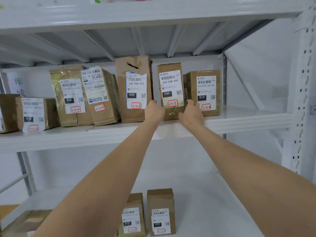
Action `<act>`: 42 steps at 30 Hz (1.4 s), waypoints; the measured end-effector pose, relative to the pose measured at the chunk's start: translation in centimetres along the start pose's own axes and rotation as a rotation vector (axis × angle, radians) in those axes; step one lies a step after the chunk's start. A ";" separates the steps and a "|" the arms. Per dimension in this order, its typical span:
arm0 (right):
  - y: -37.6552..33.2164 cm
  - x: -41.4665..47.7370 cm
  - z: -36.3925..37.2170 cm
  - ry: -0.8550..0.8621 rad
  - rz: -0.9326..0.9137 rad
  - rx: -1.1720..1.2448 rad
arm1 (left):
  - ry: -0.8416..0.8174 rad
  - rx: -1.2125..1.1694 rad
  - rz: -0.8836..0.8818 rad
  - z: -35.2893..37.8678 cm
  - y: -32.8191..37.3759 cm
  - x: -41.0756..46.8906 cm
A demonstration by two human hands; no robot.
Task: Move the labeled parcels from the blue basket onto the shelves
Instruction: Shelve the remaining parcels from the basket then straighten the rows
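A brown cardboard parcel labelled 3-2-7 (171,82) stands upright on the middle white shelf (239,120). My left hand (154,111) grips its lower left edge and my right hand (191,112) grips its lower right edge, both arms stretched out. It sits between the taller parcel 3-2-6 (135,88) on its left and parcel 3-2-8 (204,93) on its right. The blue basket is out of view.
More labelled parcels line the same shelf to the left: 3-2-5 (100,94), 3-2-4 (71,94) and a low one (34,113). Two small parcels (160,212) stand on the lower shelf. A white perforated upright (302,100) bounds the right side.
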State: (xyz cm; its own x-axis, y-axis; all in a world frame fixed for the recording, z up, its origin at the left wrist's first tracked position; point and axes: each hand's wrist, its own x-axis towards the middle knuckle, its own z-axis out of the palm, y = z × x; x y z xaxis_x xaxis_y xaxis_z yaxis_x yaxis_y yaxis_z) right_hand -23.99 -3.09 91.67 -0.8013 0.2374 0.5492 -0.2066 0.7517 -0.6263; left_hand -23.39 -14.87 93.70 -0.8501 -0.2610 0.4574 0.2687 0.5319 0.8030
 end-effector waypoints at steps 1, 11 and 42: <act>0.0 -0.6 0.0 0.020 -0.016 0.004 | 0.020 0.000 -0.001 -0.2 -0.1 -0.6; 4.7 -11.7 1.8 0.006 -0.188 0.057 | 0.218 0.041 0.046 0.6 -6.5 -13.0; 54.0 -54.2 24.4 -1.233 0.404 -0.315 | -0.530 0.284 -1.113 30.3 -51.3 -58.7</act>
State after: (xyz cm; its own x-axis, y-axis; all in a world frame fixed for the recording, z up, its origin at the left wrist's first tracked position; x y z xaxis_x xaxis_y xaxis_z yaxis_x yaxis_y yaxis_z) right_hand -5.40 9.59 14.54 -0.7898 -0.1068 -0.6040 0.1680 0.9094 -0.3805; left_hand -0.96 -2.41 14.11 -0.6477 -0.3586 -0.6723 -0.7569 0.4040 0.5137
